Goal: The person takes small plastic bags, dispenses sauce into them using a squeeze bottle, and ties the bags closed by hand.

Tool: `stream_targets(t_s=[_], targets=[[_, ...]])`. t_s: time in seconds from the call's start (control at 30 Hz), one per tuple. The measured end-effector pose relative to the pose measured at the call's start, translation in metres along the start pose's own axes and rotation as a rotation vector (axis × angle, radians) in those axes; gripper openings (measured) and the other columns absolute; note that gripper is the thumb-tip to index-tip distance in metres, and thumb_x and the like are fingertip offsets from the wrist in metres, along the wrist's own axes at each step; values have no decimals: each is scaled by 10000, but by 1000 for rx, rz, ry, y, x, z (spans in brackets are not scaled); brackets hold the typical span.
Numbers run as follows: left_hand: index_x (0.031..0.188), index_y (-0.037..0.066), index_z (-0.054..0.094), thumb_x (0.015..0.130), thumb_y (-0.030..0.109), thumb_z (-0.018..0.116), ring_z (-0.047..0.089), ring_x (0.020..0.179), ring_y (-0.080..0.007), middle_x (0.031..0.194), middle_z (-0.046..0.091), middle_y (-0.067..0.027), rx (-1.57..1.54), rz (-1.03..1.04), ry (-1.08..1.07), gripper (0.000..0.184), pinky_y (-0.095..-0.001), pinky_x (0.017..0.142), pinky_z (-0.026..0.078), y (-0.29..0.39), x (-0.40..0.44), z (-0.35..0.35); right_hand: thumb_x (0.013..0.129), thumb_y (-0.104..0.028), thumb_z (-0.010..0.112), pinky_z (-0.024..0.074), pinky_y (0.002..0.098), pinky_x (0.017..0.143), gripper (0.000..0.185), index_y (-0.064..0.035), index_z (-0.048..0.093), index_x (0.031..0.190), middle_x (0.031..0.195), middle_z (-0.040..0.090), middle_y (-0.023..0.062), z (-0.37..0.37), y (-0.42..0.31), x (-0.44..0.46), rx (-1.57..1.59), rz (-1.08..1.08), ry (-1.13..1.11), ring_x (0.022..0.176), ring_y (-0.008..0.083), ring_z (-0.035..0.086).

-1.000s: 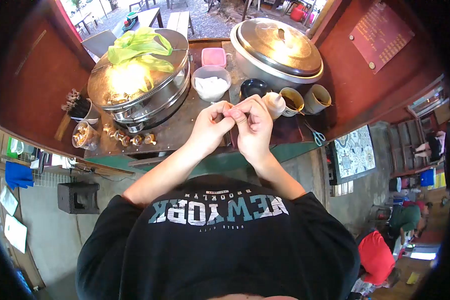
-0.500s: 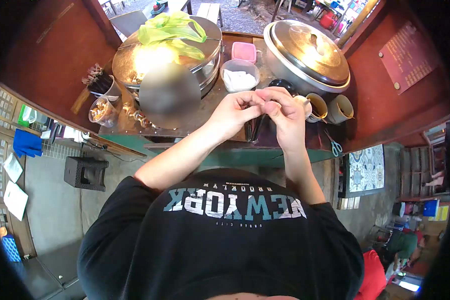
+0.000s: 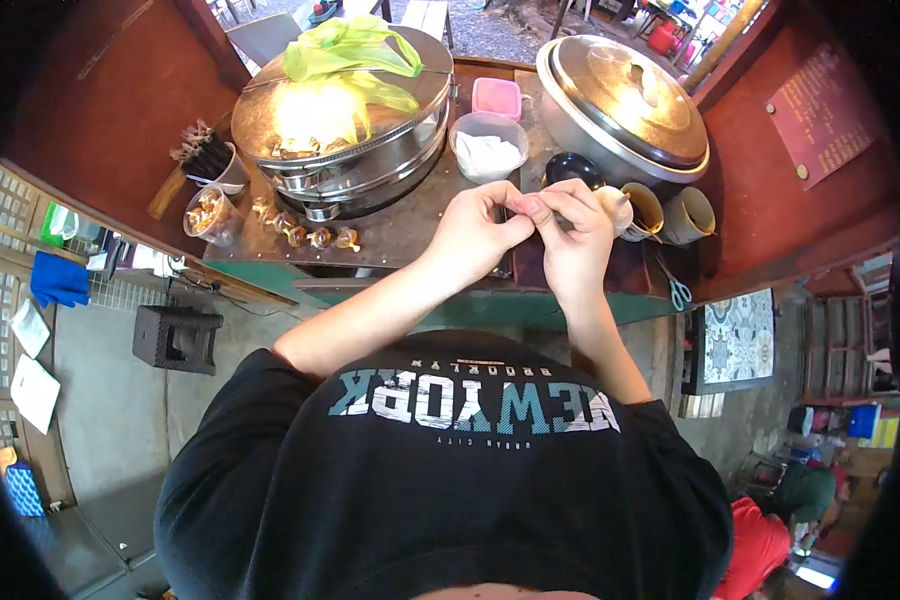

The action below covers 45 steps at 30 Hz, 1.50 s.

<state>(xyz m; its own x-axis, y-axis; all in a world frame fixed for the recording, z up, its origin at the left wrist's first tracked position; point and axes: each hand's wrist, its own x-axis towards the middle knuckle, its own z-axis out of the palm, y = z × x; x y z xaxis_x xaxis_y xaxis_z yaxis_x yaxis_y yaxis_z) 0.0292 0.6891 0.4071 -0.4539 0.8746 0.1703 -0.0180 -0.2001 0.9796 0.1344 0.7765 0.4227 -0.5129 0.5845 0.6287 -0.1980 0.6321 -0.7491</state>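
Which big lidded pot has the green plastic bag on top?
The left pot, beneath the plastic bag; the right pot shows a bare lid.

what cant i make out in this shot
- Head view: anything pinched between the left hand and right hand, hidden by fingers.
- Head view: inside of the large pot, hidden by its lid.
- Head view: wording on the red sign, too small.
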Motion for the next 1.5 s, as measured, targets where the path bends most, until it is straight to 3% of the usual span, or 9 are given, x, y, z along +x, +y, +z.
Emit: stream_targets(t_s=[0.17, 0.27, 0.37, 0.47, 0.6, 0.77, 1.07, 1.4, 1.5], targets=[[875, 56, 610, 864, 86, 580, 511, 823, -39, 821, 582, 46, -47, -124, -36, 43, -218, 786, 413, 6, -8, 7, 787, -40, 745, 402, 249, 586, 83, 18, 685, 790, 717, 557, 53, 0, -6, -5, -74, -55, 63, 646, 141, 517], [868, 73, 595, 849, 62, 576, 512, 815, -47, 837, 576, 54, -415, -57, -104, 29, -227, 761, 412, -5, -5, 10, 795, -46, 737, 393, 248, 585, 81, 14, 683, 783, 710, 554, 57, -3, -10, -6, -20, -84, 105, 638, 141, 512], [853, 105, 583, 836, 85, 575, 523, 803, -71, 824, 566, 52, -525, -170, -163, 27, -233, 753, 408, 14, -8, 9, 799, -54, 731, 387, 252, 582, 89, 13, 679, 775, 704, 552, 56, -14, -23, 2, -196, -137, 20, 636, 142, 511], [824, 132, 589, 831, 158, 585, 518, 798, -40, 852, 611, 53, -607, -336, -184, 28, -229, 695, 355, 32, -12, 7, 804, -63, 725, 386, 260, 577, 94, 11, 677, 773, 698, 552, 56, -14, -25, 4, -82, -120, 4, 636, 145, 512], [817, 158, 588, 784, 196, 598, 495, 787, -41, 852, 598, 66, -569, -350, -155, 52, -254, 733, 309, 31, -13, 9, 791, -72, 730, 404, 270, 592, 96, -4, 670, 760, 701, 560, 68, -17, -29, 3, -169, -136, 10, 642, 169, 530], [871, 79, 587, 789, 62, 559, 525, 836, -79, 854, 571, 24, -607, -267, -217, 88, -234, 770, 399, 25, -11, 6, 769, -98, 750, 415, 299, 680, 113, -35, 659, 746, 711, 583, 60, -13, -25, -4, -128, -162, 46, 696, 205, 550], [866, 82, 590, 850, 155, 628, 487, 793, -57, 847, 555, 42, -397, -138, -225, 84, -217, 753, 379, 16, -11, 8, 773, -63, 739, 389, 295, 647, 118, -25, 646, 710, 663, 553, 59, -6, -27, -9, -102, -189, 122, 647, 193, 509], [906, 56, 600, 862, 119, 595, 524, 891, -89, 929, 556, 10, -226, 32, -134, 77, -240, 843, 407, 8, -14, 2, 775, -57, 729, 403, 307, 668, 83, -34, 660, 735, 697, 576, 61, -4, -22, -3, -120, -197, 48, 667, 213, 520], [1034, 38, 589, 900, 92, 564, 504, 874, -84, 939, 582, -13, -472, -25, -180, 147, -238, 835, 401, 19, -15, -1, 822, -85, 703, 398, 290, 615, 115, -9, 649, 753, 713, 575, 72, -4, -29, 14, -75, -93, -48, 645, 187, 522]])
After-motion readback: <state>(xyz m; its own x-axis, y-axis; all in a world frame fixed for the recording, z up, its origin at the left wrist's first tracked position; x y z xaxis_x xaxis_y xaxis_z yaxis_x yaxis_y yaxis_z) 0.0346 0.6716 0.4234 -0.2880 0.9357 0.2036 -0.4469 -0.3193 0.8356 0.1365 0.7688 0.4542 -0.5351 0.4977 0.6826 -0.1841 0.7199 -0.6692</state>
